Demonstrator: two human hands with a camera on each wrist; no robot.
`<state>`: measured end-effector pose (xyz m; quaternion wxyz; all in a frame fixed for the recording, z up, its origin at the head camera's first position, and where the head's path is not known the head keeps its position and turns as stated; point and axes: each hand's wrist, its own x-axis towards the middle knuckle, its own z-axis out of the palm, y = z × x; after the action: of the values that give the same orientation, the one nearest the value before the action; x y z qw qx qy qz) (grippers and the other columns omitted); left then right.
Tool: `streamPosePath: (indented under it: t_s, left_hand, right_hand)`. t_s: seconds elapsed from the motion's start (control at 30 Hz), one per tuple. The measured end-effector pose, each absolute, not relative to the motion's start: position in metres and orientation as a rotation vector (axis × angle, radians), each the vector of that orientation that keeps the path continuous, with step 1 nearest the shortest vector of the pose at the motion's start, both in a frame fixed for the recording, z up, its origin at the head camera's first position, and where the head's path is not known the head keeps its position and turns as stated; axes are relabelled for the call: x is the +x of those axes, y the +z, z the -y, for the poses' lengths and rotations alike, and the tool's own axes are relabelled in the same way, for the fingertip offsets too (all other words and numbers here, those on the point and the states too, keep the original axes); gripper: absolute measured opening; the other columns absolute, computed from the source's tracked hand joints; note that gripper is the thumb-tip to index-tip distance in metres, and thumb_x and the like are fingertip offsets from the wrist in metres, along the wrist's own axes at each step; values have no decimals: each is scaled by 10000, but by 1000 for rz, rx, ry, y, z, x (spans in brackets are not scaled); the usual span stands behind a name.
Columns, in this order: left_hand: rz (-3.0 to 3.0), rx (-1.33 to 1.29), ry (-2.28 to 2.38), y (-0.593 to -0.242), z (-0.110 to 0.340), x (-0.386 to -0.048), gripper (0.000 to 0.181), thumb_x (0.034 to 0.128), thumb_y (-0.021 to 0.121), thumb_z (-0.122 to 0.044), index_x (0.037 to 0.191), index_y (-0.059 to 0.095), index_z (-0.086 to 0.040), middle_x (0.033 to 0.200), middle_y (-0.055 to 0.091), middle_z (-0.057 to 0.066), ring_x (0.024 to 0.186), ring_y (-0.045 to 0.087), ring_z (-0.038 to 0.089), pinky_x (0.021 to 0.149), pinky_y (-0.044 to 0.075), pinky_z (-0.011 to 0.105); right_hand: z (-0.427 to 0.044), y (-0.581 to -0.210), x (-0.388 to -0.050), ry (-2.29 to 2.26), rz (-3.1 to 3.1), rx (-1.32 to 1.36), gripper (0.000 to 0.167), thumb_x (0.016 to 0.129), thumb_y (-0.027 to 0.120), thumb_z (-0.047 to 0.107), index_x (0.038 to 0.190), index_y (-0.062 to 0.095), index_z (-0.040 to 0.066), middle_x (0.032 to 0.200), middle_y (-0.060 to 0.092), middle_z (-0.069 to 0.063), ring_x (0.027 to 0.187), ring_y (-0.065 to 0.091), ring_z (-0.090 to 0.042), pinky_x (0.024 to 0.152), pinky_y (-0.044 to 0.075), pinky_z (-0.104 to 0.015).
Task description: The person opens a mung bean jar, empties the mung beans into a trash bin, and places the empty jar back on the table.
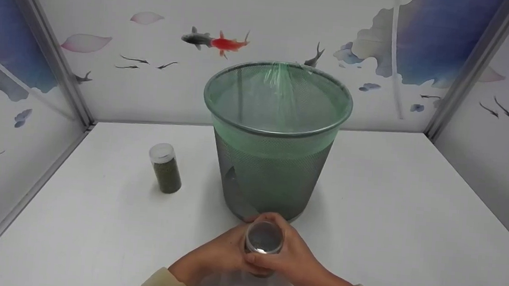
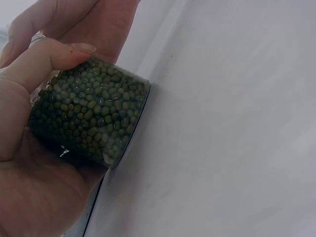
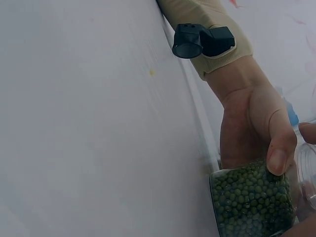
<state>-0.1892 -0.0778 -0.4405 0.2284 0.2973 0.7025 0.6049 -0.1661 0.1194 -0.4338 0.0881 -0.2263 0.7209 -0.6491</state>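
Both hands are around a clear jar of mung beans (image 2: 94, 108) at the front of the table, below the bin in the head view. My left hand (image 1: 225, 252) grips the jar's body, its thumb (image 3: 279, 155) lying across the wall. My right hand (image 1: 297, 258) is curled round the jar's upper end, at the clear lid (image 1: 265, 237). The jar looks upright, its base on or close to the white tabletop; I cannot tell which. Part of the jar is hidden behind the fingers.
Just beyond the hands stands a mesh wastebasket (image 1: 274, 181) lined with a green plastic bag (image 1: 281, 86). A second clear-lidded jar (image 1: 168, 175) with green contents stands upright to its left. Printed panels (image 1: 283, 9) enclose the white table (image 1: 389, 217) at the back and sides.
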Motion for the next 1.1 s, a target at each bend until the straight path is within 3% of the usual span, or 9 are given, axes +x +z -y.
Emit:
streamPosePath:
  t_s: [0.1, 0.33, 0.67, 0.9, 1.1]
  left_hand:
    - [-1946, 846, 1643, -441, 78, -190, 717, 831, 890, -100, 1460, 560, -198, 1368, 627, -40, 1234, 574, 140, 1118, 423, 302]
    - [-1970, 827, 1621, -440, 78, -189, 724, 836, 895, -117, 1473, 563, -207, 1380, 625, -57, 1246, 572, 131, 1116, 437, 302]
    - [-2134, 765, 1548, -438, 77, -183, 771, 815, 931, -130, 1487, 552, -139, 1382, 641, -52, 1283, 581, 126, 1131, 437, 313]
    - [-2181, 742, 1520, -438, 76, -184, 769, 786, 948, -152, 1462, 582, -160, 1350, 657, -77, 1268, 591, 130, 1124, 449, 333]
    - [-2121, 769, 1556, -440, 76, -184, 734, 794, 939, -148, 1443, 601, -203, 1326, 673, -95, 1237, 610, 118, 1106, 460, 305]
  right_hand:
    - [-120, -434, -167, -1923, -2141, -693, 597, 815, 912, 167, 1307, 593, 53, 1423, 637, -83, 1345, 538, -281, 1125, 394, -338]
    - [-116, -430, -163, -1879, -2253, -615, 625, 790, 929, 225, 1287, 587, 64, 1401, 657, -50, 1323, 560, -264, 1127, 388, -474]
    - [-101, -429, -146, -2007, -2311, -262, 754, 763, 988, 300, 1389, 595, 149, 1468, 608, -8, 1338, 541, -215, 1103, 412, -461]
    - [-97, -431, -147, -1989, -2397, -279, 644, 772, 962, 237, 1317, 643, 114, 1422, 653, -53, 1283, 581, -225, 1092, 426, -471]
    - [-99, -433, -151, -1971, -2418, -361, 563, 744, 937, 192, 1226, 654, 128, 1385, 693, -4, 1234, 612, -217, 1070, 434, -467]
